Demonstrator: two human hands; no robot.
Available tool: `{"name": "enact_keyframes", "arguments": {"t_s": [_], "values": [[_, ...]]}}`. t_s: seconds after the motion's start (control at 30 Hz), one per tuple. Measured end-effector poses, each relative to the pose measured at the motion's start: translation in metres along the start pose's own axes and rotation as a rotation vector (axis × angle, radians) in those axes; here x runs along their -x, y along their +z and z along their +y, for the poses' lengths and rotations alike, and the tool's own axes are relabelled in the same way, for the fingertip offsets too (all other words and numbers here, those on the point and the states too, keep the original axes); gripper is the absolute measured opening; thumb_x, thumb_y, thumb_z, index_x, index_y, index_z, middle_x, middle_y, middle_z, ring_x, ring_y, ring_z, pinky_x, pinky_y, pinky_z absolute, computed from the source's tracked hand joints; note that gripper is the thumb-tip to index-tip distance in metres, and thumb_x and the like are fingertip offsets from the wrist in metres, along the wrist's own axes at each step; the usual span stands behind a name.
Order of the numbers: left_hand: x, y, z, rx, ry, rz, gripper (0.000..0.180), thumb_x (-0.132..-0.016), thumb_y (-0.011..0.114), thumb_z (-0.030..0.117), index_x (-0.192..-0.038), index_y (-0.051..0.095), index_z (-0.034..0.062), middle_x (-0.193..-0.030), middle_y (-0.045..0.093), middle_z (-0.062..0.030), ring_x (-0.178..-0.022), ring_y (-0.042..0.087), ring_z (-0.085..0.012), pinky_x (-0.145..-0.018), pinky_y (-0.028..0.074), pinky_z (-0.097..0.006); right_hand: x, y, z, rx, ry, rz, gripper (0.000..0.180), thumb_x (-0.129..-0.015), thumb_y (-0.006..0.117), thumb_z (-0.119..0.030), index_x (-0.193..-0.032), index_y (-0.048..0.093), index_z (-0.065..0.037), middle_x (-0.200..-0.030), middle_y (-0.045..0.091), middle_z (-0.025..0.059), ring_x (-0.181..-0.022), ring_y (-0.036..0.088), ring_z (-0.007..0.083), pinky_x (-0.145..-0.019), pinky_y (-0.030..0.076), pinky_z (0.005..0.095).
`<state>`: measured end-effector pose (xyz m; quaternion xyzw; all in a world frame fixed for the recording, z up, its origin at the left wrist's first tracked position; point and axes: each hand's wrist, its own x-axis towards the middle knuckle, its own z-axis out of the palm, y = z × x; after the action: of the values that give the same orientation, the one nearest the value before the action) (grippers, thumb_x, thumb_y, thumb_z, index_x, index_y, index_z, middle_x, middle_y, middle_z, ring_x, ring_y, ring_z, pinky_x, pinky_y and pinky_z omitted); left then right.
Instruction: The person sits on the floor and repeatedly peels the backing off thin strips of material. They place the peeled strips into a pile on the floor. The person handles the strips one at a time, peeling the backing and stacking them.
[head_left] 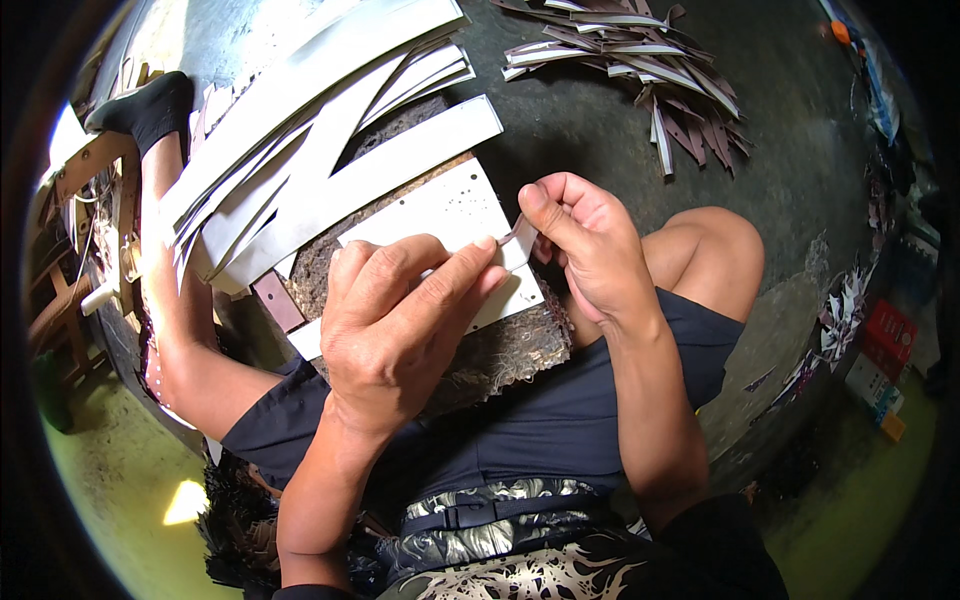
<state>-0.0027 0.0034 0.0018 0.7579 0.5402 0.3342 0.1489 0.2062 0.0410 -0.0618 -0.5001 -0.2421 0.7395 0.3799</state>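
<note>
Head view looks down on a person seated on the dark concrete floor (600, 130), legs spread, with a rough brown fibre board (500, 350) resting across the lap. On that board lies a flat white perforated strip (440, 215). The left hand (400, 320) presses down on the strip, fingers curled over its near edge. The right hand (585, 245) pinches a small white tab (520, 235) between thumb and forefinger, right at the strip's right end, touching the left fingertips. Long white strips (310, 130) fan out just beyond the board, to the upper left. A heap of darker offcuts (650, 70) lies well apart, farther up the floor.
</note>
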Motion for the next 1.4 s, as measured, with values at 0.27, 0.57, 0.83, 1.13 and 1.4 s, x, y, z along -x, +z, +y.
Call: {"name": "enact_keyframes", "arguments": {"t_s": [0.27, 0.57, 0.83, 1.13, 1.4], "values": [[0.0, 0.0, -0.001, 0.004, -0.006, -0.005, 0.038, -0.082, 0.099, 0.011, -0.118, 0.089, 0.0141, -0.095, 0.072, -0.0018, -0.076, 0.058, -0.019, -0.068, 0.045, -0.035, -0.01, -0.016, 0.008, 0.057, 0.056, 0.027, 0.021, -0.11, 0.082, -0.027, -0.109, 0.073, -0.008, -0.089, 0.071, -0.0032, -0.075, 0.059, 0.0047, -0.07, 0.046, 0.0219], [0.0, 0.0, -0.001, 0.009, -0.009, -0.013, 0.038, -0.082, 0.099, 0.012, -0.119, 0.089, 0.0148, -0.095, 0.072, -0.0015, -0.076, 0.058, -0.0189, -0.068, 0.045, -0.035, -0.021, -0.016, 0.016, 0.247, 0.053, 0.154, 0.022, -0.11, 0.081, -0.026, -0.105, 0.073, -0.006, -0.086, 0.068, -0.0044, -0.073, 0.055, 0.0041, -0.067, 0.044, 0.0222], [0.0, -0.001, -0.001, 0.025, -0.013, -0.016, 0.038, -0.082, 0.099, 0.012, -0.119, 0.089, 0.0147, -0.096, 0.073, -0.0021, -0.076, 0.058, -0.0192, -0.069, 0.045, -0.036, -0.036, -0.021, 0.028, 0.624, -0.017, 0.348, 0.025, -0.107, 0.08, -0.023, -0.102, 0.077, 0.001, -0.086, 0.077, 0.009, -0.075, 0.068, 0.0156, -0.072, 0.053, 0.0333], [-0.001, -0.001, -0.001, 0.012, 0.006, -0.015, 0.037, -0.083, 0.099, 0.012, -0.119, 0.089, 0.0146, -0.097, 0.073, -0.0017, -0.078, 0.058, -0.0195, -0.07, 0.045, -0.036, -0.039, -0.021, 0.034, 1.006, -0.176, 0.459, 0.025, -0.104, 0.078, -0.022, -0.101, 0.076, 0.003, -0.098, 0.082, 0.0255, -0.095, 0.079, 0.0462, -0.086, 0.06, 0.0532], [0.0, 0.0, -0.001, 0.0, 0.023, -0.016, 0.036, -0.083, 0.099, 0.013, -0.118, 0.089, 0.0145, -0.098, 0.073, -0.0025, -0.078, 0.058, -0.0208, -0.072, 0.045, -0.037, -0.054, -0.029, 0.043, 1.348, -0.226, 0.592, 0.033, -0.11, 0.073, -0.031, -0.115, 0.069, 0.002, -0.106, 0.078, 0.0293, -0.095, 0.076, 0.0519, -0.089, 0.061, 0.0561]]}}
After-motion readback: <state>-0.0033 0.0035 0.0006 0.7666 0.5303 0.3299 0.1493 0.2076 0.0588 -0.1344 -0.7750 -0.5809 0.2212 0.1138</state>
